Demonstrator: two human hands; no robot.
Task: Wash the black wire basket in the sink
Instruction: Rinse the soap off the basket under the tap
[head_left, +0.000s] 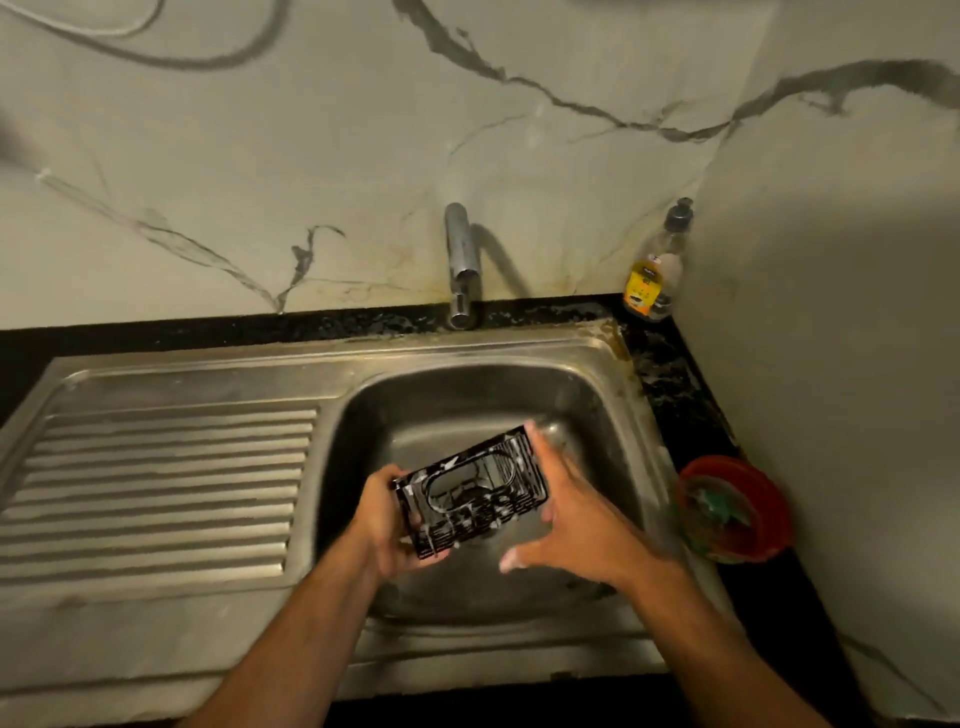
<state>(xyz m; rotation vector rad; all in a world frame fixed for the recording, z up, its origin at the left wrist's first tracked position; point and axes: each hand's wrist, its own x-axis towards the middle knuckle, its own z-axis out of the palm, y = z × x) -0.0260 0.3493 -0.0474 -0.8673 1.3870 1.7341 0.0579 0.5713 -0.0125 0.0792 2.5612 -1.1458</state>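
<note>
The black wire basket (470, 493) is held tilted above the steel sink bowl (618, 415), flecked with white soap foam. My left hand (387, 525) grips its left end from below. My right hand (566, 514) rests against the basket's right end with fingers spread and the thumb stretched out toward me, foam on the thumb tip. The tap (461, 265) stands behind the bowl; no water stream is visible.
A ribbed steel draining board (156, 488) lies left of the bowl. A soap pump bottle (655, 265) stands at the back right corner. A red bowl (737, 512) with a green scrubber sits on the black counter at right, against a marble wall.
</note>
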